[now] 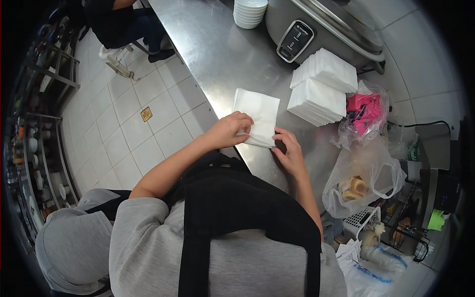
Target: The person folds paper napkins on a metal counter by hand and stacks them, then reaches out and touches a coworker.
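Note:
A small pile of white napkins (260, 111) lies on the steel counter (213, 54), near its front edge. My left hand (231, 129) rests on the pile's left side, fingers curled with the tips at the paper's surface and lower edge. At the lower right corner of the pile, my right hand (289, 150) has its thumb and fingers apart, touching the edge. Beyond it to the right stand tall stacks of folded white napkins (316, 101), side by side.
Behind the stacks is a large grey cooker (321, 29) beside stacked white bowls (249, 14). On the right lie a pink item in clear plastic (364, 111) and a plastic bag with bread (354, 188). A person (111, 24) sits at the upper left.

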`<state>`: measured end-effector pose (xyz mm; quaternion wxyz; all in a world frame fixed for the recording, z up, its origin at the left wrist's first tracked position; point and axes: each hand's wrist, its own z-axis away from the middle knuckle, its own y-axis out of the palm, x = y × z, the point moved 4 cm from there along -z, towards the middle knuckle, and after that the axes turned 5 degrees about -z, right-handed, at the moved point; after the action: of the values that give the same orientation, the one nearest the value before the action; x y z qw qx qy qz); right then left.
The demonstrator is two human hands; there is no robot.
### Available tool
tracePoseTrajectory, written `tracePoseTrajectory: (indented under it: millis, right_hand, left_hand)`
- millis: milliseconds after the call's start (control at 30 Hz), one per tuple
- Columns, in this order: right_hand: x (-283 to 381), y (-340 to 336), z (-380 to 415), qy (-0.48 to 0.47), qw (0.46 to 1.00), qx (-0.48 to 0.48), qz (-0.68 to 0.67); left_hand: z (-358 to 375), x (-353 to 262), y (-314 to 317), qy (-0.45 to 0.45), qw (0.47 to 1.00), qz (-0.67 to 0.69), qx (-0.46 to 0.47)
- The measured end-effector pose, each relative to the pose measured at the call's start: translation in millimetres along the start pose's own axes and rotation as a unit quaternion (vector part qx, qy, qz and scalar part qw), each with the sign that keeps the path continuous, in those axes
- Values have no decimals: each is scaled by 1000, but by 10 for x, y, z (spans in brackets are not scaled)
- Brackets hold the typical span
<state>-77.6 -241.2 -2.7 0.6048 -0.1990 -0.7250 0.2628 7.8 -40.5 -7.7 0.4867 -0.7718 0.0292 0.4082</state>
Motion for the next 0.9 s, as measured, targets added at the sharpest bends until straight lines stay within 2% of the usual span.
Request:
tracePoseTrajectory:
  millis: [67,200,267,300,367,400,467,500,567,600,667,700,767,800,867,900]
  right_hand:
    - [-3,-7,-9,29,997,-26,-60]
    - [-26,-14,-77,4,998,-19,-62]
    - [22,5,-122,-57,997,-39,-15]
    - [36,27,-155,-56,998,-39,-15]
    - [104,71,-204,-95,993,-37,67]
    - [67,99,-194,-95,993,-36,66]
    - [-43,186,-206,-79,997,-24,-5]
    - [-19,196,-206,-81,996,-23,-5]
    - [-67,177,-171,44,987,-65,-143]
    - [-75,182,-178,45,987,-64,-143]
    - [-168,203,-158,119,980,-80,-138]
    - [-214,225,-164,122,980,-80,-139]
    - [-338,262,-229,150,970,-95,-168]
    - [-296,245,-288,151,969,-97,-168]
    - [-203,165,-396,170,975,-126,-61]
    - [-239,173,-431,171,975,-126,-61]
  left_hand:
    - [-12,23,-23,-24,999,44,1]
    - [-46,103,-10,-39,996,74,12]
    - [-50,165,2,-106,981,157,45]
    - [-62,143,-25,-106,981,158,46]
    - [-69,107,-56,-131,960,232,81]
    - [-68,88,-91,-132,960,233,81]
    - [-77,18,-218,-43,979,196,44]
    - [-47,80,-218,-43,979,195,42]
    - [36,233,-152,-46,985,146,76]
    - [52,194,-160,-47,985,146,76]
    - [107,130,-164,-96,987,110,63]
    - [109,186,-69,-96,987,111,65]
    - [114,388,116,-152,956,248,-34]
    - [76,377,110,-151,956,248,-33]
    - [32,427,47,-241,955,143,-95]
    - [-1,373,16,-241,955,144,-94]
